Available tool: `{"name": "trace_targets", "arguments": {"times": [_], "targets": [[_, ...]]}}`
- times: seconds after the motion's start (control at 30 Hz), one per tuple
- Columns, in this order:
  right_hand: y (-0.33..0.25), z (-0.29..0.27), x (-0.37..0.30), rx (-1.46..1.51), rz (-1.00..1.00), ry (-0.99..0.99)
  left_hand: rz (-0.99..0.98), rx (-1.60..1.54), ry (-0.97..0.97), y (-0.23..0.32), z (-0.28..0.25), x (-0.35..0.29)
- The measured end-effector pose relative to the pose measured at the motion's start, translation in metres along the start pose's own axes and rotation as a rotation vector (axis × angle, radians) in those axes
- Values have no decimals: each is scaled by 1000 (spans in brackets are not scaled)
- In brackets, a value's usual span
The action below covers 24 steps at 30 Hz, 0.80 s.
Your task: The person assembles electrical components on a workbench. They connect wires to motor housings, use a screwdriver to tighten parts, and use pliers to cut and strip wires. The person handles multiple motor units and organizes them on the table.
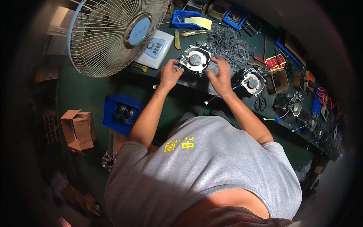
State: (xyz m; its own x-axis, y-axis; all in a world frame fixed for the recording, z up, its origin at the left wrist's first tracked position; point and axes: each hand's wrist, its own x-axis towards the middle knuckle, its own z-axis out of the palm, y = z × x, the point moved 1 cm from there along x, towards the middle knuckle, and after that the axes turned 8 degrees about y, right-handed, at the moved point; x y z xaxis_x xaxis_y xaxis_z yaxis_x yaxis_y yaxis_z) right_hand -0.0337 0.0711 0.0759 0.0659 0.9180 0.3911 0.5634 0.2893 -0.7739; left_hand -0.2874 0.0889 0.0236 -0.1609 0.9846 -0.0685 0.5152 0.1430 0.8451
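Observation:
A round black motor housing (195, 59) with a pale metal face and a silver disc in its centre sits near the bench's front edge, between my two hands. My left hand (171, 74) is closed at its left edge, thumb and fingertips gripping the rim, with a bit of blue wire by the thumb. A white connector (155, 87) shows beside that wrist. Around the right side of the housing, my right hand (221, 74) has thumb and fingers apart; whether they touch the rim is hard to tell. To the right lies a similar housing (252, 82) with a white-plugged wire.
A desk fan (138, 30) stands close at left. Behind the housing lie a heap of dark cable ties (228, 47), a yellow cutter (177, 39) and blue bins (185, 19). Scissors (260, 103), a cardboard box (279, 80) and more housings (296, 104) line the right.

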Motion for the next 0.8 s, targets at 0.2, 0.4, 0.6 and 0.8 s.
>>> {"name": "trace_targets", "arguments": {"times": [0.2, 0.4, 0.6, 0.8], "targets": [[-20, 47, 17, -317, -261, -203, 220, 30, 62, -11, 2, 2], [-7, 55, 8, -459, -265, -271, 285, 176, 72, 0, 1, -3], [-8, 55, 9, -435, -284, -272, -90, -240, -119, -31, 11, 15], [-4, 56, 8, -438, -285, -272, -529, -690, -417, -25, 2, 21]]}}
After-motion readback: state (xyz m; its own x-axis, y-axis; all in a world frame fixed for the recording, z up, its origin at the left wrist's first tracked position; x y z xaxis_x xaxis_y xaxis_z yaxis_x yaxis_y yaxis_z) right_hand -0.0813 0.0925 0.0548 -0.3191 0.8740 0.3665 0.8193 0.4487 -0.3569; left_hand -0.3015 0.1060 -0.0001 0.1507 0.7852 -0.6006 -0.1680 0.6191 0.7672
